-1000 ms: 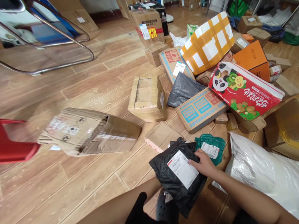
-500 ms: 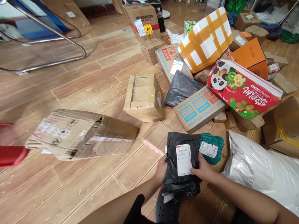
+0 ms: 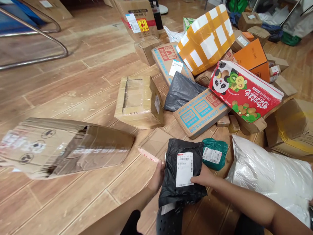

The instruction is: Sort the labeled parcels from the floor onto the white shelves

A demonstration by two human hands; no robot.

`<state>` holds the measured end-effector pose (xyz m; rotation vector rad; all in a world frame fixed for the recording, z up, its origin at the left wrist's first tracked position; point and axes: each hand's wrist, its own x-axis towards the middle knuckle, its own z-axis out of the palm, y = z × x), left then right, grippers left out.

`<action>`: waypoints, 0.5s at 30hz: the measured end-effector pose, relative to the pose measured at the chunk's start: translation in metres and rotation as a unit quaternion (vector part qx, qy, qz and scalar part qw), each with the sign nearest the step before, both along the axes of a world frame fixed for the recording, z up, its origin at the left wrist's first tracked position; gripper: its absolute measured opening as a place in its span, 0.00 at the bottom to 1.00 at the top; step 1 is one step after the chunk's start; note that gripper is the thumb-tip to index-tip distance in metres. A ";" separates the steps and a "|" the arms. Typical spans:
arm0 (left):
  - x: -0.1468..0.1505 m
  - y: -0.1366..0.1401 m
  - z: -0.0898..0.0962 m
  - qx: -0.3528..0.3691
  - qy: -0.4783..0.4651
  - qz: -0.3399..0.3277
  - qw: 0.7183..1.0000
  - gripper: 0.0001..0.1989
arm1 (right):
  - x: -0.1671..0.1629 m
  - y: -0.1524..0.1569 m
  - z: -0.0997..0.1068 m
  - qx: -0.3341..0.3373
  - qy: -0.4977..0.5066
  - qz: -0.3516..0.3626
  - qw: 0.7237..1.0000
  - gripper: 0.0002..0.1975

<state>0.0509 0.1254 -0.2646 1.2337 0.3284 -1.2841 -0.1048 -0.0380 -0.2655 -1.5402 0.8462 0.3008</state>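
Note:
A black plastic mailer bag (image 3: 168,182) with a white shipping label (image 3: 184,169) is held up between my two hands, low in the middle of the view. My left hand (image 3: 156,179) grips its left edge, the fingers partly hidden behind it. On the right edge, my right hand (image 3: 204,176) closes with the thumb lying on the label and the other fingers behind the bag. Just beyond my right hand lies a green plastic parcel (image 3: 216,143) with its own label. A flat open piece of cardboard (image 3: 155,143) rests on the floor past my left hand.
A torn cardboard box (image 3: 66,147) lies at left, a taped carton (image 3: 139,101) mid-floor. Ahead is a heap with a red kiwi box (image 3: 244,94), an orange box (image 3: 253,60) and a checked parcel (image 3: 207,39). A white bag (image 3: 271,179) sits right; a metal chair leg (image 3: 49,57) stands back left.
The view has turned slightly to the right, so the floor items sit further left. Both hands keep their hold on the black mailer bag, which is tilted slightly differently.

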 end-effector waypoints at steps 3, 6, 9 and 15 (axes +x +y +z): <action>0.001 0.000 0.002 0.066 -0.089 -0.033 0.993 0.31 | 0.000 0.003 0.006 -0.019 -0.065 0.045 0.997 0.44; -0.003 -0.004 0.000 0.119 -0.121 -0.031 0.985 0.21 | -0.005 0.002 -0.004 0.004 -0.141 0.044 0.989 0.40; -0.007 -0.008 -0.001 0.136 -0.115 -0.006 0.984 0.13 | -0.017 -0.006 -0.031 0.058 -0.077 -0.156 0.983 0.36; -0.010 -0.006 -0.003 0.127 -0.118 -0.005 0.985 0.15 | -0.035 -0.033 -0.086 0.070 0.081 -0.289 0.951 0.43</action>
